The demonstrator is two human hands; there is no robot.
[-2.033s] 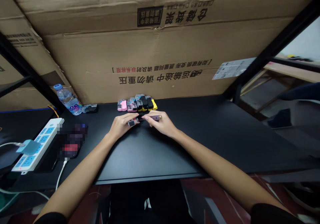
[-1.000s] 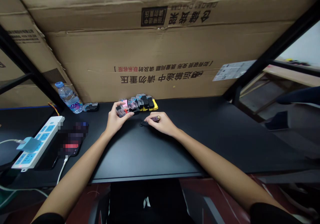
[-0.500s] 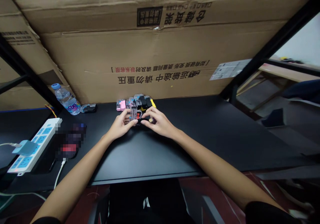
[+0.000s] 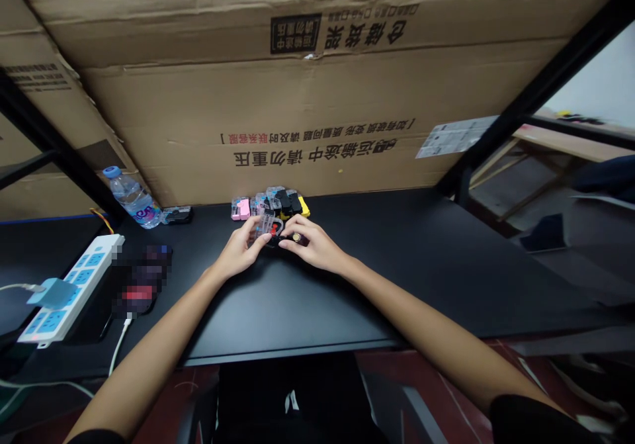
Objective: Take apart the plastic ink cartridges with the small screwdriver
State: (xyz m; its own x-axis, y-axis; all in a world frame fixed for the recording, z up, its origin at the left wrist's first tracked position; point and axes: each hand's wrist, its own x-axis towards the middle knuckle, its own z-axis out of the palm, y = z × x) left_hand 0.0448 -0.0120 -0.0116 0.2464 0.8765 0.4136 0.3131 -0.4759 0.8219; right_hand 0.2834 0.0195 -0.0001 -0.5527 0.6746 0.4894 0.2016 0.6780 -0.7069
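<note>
My left hand (image 4: 240,249) pinches a small clear plastic cartridge (image 4: 268,227) with a red and black part inside, held just above the black desk (image 4: 407,259). My right hand (image 4: 311,244) meets it from the right, fingers closed on a small dark tool (image 4: 296,237) whose tip touches the cartridge. Right behind both hands, a row of several similar cartridges (image 4: 270,204) in pink, clear, black and yellow lies against the big cardboard box (image 4: 307,100).
A water bottle (image 4: 131,196) lies at the back left beside a small dark object (image 4: 177,215). A white power strip (image 4: 67,286) with a plug and cables sits at the left edge near a blurred dark item (image 4: 140,280). Black shelf posts stand on both sides.
My left hand put down the earlier piece, reached to the row, took a clear cartridge and brought it back to the right hand. The right hand turned the tool toward the cartridge.
</note>
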